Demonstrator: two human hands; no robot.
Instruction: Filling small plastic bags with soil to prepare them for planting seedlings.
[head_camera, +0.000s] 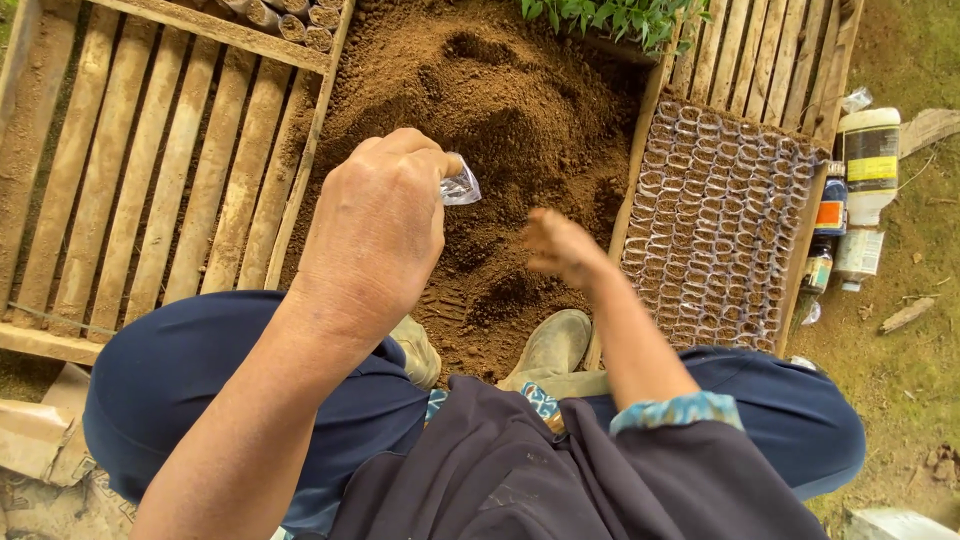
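My left hand (375, 235) is raised over a heap of brown soil (500, 110) and pinches a small clear plastic bag (460, 187) between thumb and fingers. My right hand (560, 245), soiled and blurred, hovers just above the soil to the right of the bag, fingers loosely curled; whether it holds soil I cannot tell. To the right lies a wooden tray (812, 215) packed with several rows of small soil-filled plastic bags (715, 220) standing upright.
A slatted wooden pallet (150, 170) lies on the left with a few filled bags (290, 20) at its top. Green seedlings (620, 15) stand beyond the soil. Bottles (868, 165) sit on the ground at the right. My shoes (550, 345) rest at the soil's edge.
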